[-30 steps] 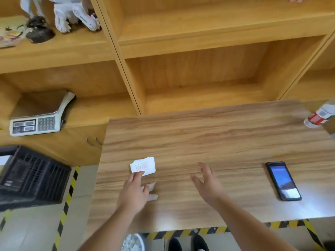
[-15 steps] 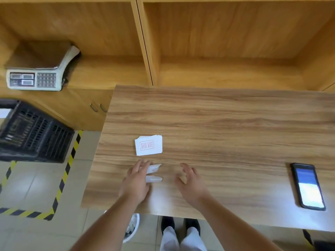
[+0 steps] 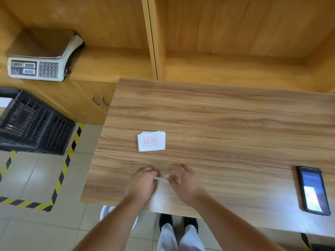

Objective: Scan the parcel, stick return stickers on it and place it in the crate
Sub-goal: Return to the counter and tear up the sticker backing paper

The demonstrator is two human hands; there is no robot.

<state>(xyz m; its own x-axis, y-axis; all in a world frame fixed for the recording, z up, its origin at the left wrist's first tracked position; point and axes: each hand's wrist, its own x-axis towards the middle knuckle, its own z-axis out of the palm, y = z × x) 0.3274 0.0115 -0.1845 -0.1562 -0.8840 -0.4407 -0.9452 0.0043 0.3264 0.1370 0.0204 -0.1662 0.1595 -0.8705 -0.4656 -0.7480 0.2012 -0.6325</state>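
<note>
Your left hand [image 3: 142,183] pinches one small white paper strip [image 3: 163,177] near the wooden table's [image 3: 226,124] front edge. Your right hand [image 3: 186,182] hovers open beside it. One stack of white red-stamped stickers [image 3: 151,141] lies behind, one black phone [image 3: 313,190] right.

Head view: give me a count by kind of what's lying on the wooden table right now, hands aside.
Stacks of return stickers: 1
Small white paper scraps, pinched at the left hand, the right hand beside it: 1 visible
Phones: 1
Parcels: 0
Total on the table: 3
</note>
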